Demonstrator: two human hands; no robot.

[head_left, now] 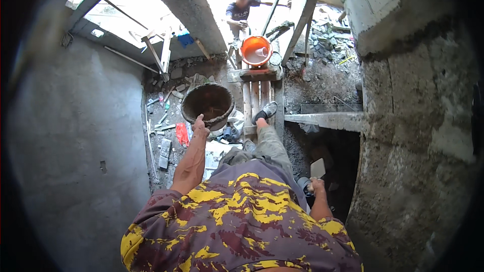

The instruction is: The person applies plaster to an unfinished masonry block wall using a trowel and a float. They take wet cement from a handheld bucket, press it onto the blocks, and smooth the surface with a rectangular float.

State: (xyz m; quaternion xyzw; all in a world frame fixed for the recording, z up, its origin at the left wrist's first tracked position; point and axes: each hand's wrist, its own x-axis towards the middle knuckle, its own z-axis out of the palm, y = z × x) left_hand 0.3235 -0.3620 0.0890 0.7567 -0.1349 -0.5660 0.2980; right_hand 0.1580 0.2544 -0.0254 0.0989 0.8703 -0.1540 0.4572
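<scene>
My left hand (199, 125) grips the near rim of a dark, mortar-crusted bucket (226, 121), its fingers closed over the edge. The bucket's mouth faces up, with a little brown residue inside. Lower on the right, my right hand (316, 185) is closed around a trowel with a pale, flat, squarish blade (317, 168). Its handle is mostly hidden in my fist. Beside that hand is a grey-blue object (304, 183) that I cannot make out. Ahead, an orange bucket (250, 58) with a translucent cup (260, 52) in it stands on a wooden crosspiece (256, 74).
I am on narrow wooden planks (255, 95) with rubble below on both sides. A person (241, 10) in a blue cap stands beyond the orange bucket. A dark opening (322, 146) lies at right under a concrete ledge (327, 120). Walls (80, 131) rise on either side.
</scene>
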